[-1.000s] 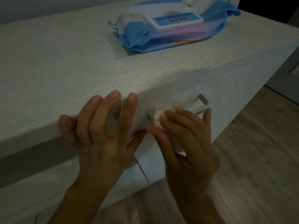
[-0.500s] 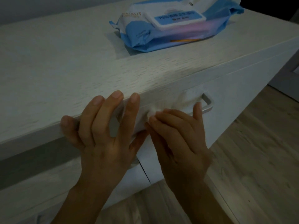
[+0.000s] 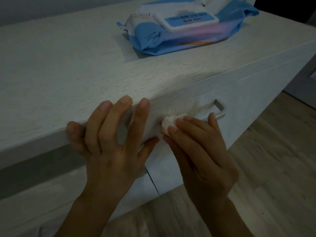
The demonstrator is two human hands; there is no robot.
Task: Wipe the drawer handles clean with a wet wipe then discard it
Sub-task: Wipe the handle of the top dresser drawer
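Right now the wipe (image 3: pixel 168 124) is a crumpled white wad at the left end of the drawer handle (image 3: pixel 220 110). The right hand (image 3: pixel 201 151) pinches it there between thumb and fingers, which lie across the bar and hide most of it. To do this stroke well, I would wrap the wad round the bar and slide it to the bent right end. Then I would turn it to reach the underside and the posts, since so small a wad likely touches one face at a time. The left hand (image 3: pixel 112 142) lies flat and spread, holding nothing, its fingers over the front edge of the dresser top (image 3: pixel 68 65). Pressing there should stop the drawer (image 3: pixel 239 94) from sliding out. A blue pack of wipes (image 3: pixel 184 26) sits further back on the top.
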